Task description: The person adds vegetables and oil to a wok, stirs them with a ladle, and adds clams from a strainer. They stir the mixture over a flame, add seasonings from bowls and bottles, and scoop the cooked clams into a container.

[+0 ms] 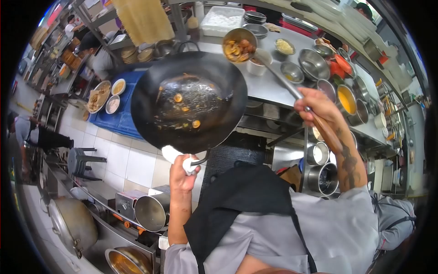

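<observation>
My left hand (184, 171) is closed around the loop handle of a large black wok (191, 86), with a white cloth (171, 154) between hand and handle. The wok is tilted toward me, its inside oily, with a few small food pieces stuck to it. My right hand (318, 106) grips a long-handled ladle (283, 77) by its metal shaft near the wooden end. Its bowl holds brownish cooked food pieces (239, 49) and is over the steel counter, right of the wok, close to a white container (259, 63).
The steel counter (273, 91) carries metal bowls (314, 64), a bowl of yellow liquid (346, 99) and a tray of white stuff (222, 21). Left are a blue table (116, 107) with bowls, a grey stool (84, 162) and a large pot (73, 223). Other people (36, 130) stand farther left.
</observation>
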Available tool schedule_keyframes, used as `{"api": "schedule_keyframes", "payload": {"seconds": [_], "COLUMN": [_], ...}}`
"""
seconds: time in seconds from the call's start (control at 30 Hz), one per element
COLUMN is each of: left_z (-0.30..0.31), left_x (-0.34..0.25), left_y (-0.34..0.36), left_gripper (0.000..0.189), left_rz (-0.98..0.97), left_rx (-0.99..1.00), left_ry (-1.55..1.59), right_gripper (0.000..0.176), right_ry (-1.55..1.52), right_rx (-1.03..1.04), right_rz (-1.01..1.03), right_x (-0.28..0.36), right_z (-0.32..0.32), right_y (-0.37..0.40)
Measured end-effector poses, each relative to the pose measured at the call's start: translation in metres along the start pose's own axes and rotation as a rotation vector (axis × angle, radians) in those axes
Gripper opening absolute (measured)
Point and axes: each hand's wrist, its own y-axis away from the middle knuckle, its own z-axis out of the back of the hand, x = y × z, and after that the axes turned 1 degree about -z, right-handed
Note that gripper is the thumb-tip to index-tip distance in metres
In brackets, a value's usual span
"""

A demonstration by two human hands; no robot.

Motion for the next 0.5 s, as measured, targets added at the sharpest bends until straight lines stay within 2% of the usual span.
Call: {"api": "schedule_keyframes", "payload": {"seconds": [0.07, 0.2, 0.3, 0.37, 0.4, 0.5], "left_z": [-0.006, -0.018, -0.016, -0.021, -0.022, -0.024], "left_x": [0.0, 0.0, -0.001, 0.0, 0.001, 0.003], "left_y": [0.0, 0.002, 0.002, 0.005, 0.005, 0.005], "left_gripper": [0.009, 0.009, 0.008, 0.007, 0.007, 0.007], "left_rz": [-0.006, -0.026, -0.037, -0.043, -0.044, -0.046], "left_rx": [-0.009, -0.054, -0.056, -0.073, -0.077, -0.083], "left_ry": [-0.002, 0.0, 0.01, 0.021, 0.016, 0.003], "right_gripper": [0.03, 0.029, 0.036, 0.026, 0.04, 0.046], "right_ry": [0.164, 0.474, 0.476, 0.491, 0.547, 0.583], "right_rx": [-0.111, -0.278, -0.289, -0.356, -0.344, -0.376], "right_rz": [0.061, 0.055, 0.099, 0.197, 0.228, 0.247], "right_x": [-0.004, -0.027, -0.05, -0.059, -0.067, -0.071], "right_z": [0.023, 0.079, 0.111, 0.101, 0.105, 0.106], "right_y": [-0.019, -0.076, -0.112, -0.112, -0.117, -0.113]}}
